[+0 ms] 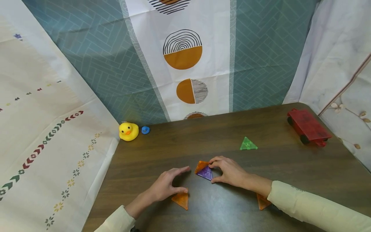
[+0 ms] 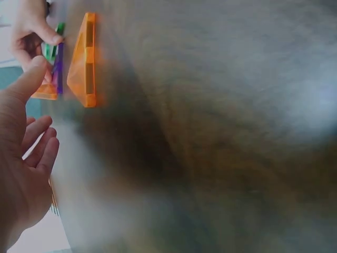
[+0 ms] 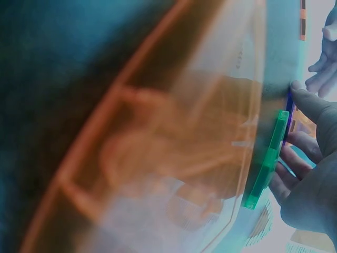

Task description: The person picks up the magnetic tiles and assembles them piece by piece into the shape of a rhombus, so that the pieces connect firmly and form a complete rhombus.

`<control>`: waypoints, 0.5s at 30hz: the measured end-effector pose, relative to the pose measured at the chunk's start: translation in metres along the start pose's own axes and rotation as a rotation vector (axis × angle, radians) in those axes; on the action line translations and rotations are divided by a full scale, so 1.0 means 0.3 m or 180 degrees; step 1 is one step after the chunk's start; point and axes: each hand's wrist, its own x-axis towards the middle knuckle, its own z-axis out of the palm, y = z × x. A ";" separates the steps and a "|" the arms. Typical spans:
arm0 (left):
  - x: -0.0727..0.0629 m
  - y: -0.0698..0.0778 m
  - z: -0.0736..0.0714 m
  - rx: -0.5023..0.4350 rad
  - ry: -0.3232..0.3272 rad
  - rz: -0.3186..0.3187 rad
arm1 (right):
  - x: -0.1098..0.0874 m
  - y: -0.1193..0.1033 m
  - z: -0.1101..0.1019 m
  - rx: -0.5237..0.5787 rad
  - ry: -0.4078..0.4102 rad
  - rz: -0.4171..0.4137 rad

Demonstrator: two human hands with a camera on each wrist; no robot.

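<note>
- Right hand (image 1: 230,172) on the desk (image 1: 278,167), fingers curled over the purple triangle tile (image 1: 205,173); grip clamped on it, thumb at the near edge, fingertips at the far edge.
- Purple triangle tile lies flat near desk centre, touching an orange triangle tile (image 1: 201,166) on its far-left side.
- Left hand (image 1: 165,187) just left of that pair, fingers spread and relaxed, index pointing toward the tiles, holding nothing; grip apart.
- Left thumb rests at the top edge of a second orange triangle tile (image 1: 181,199), flat on the desk near the front edge; touching or just above, cannot tell.
- Third orange triangle tile (image 1: 262,202) partly hidden under the right forearm sleeve (image 1: 313,206).
- Green triangle tile (image 1: 247,144) flat on the desk, beyond the right hand, apart from the others.
- Red wheeled toy cart (image 1: 308,126) at the far right corner of the desk.
- Yellow rubber duck (image 1: 128,131) at the far left corner, small blue object (image 1: 145,130) just beside it.
- Patterned cloths hang behind and on both sides of the desk.
- Left wrist view: blurred; open left palm, one orange tile on edge-on view close by.
- Right wrist view: mostly blur, orange tile fills the frame.
</note>
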 end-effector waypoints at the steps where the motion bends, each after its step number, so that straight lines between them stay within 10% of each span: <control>1: -0.008 -0.001 0.002 0.0038 0.0001 0.0011 | 0.000 0.001 0.000 -0.0004 -0.0003 0.0013; 15: -0.108 -0.008 0.044 0.0069 -0.0053 0.0383 | -0.003 0.001 0.000 0.0007 0.0008 -0.0002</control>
